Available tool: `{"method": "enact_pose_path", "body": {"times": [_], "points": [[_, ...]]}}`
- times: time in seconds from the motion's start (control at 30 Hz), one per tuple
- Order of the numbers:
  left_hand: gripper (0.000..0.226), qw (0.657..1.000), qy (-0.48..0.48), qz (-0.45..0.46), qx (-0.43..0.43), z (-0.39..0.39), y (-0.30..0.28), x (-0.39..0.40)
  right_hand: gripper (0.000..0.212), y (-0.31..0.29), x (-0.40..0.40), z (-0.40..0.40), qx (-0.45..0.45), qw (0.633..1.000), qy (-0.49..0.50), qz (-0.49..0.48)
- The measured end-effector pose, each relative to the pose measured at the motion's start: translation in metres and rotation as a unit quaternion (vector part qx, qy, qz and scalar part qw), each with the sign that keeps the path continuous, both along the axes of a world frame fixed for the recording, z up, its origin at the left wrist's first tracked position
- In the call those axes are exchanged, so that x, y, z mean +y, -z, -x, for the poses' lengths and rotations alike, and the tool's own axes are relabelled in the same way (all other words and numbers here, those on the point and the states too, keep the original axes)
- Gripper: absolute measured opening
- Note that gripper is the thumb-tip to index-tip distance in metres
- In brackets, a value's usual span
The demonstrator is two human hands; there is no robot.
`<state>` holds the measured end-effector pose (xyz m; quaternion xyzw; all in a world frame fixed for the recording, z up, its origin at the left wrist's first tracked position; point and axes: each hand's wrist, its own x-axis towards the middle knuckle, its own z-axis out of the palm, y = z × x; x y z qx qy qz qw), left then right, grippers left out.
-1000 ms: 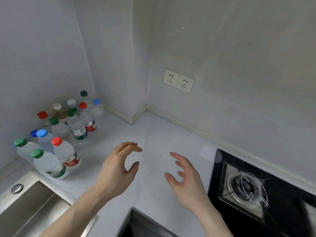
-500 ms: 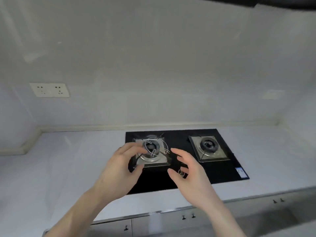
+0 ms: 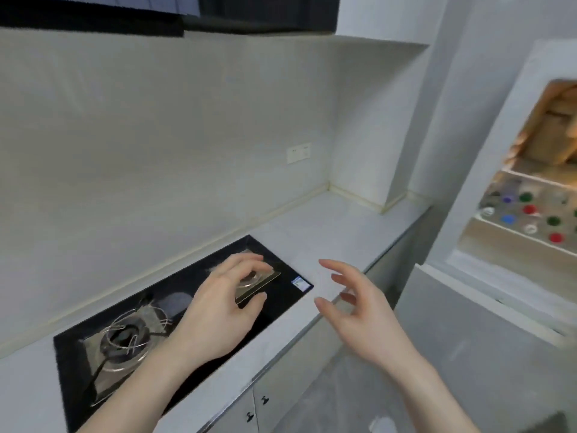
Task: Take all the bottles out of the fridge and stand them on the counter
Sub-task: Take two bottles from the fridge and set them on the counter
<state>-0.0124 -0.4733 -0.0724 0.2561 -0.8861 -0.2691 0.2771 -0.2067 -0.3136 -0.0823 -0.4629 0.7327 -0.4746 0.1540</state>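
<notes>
Heads up, the fridge [image 3: 487, 145] is cut off by the right edge, so you only get a slice of its open inside, and it's blurry. The bottles [image 3: 530, 217] sit on a shelf in there, but all you can really make out is their caps: red, green, blue, white. No labels readable, and the wooden-looking stuff on the shelf above is just a smear.

Both your hands are empty. Your left hand [image 3: 218, 310] hangs over the black gas hob [image 3: 175, 289] with fingers loosely curled, covering part of the far burner. Your right hand [image 3: 359, 307] floats past the counter [image 3: 337, 226] edge, fingers spread and relaxed.

There's a small blue sticker [image 3: 301, 283] on the hob corner, too tiny to read. A wall socket [image 3: 298, 153] sits on the backsplash.
</notes>
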Motion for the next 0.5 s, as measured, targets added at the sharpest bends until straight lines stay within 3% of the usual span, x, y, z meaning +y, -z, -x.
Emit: {"method": "enact_pose_path", "body": {"times": [0.5], "points": [[0.037,0.972,0.235,-0.018,0.004,0.234,-0.02,-0.026,0.054,-0.029,0.046,0.144,0.046,0.97,0.239,0.009]]}}
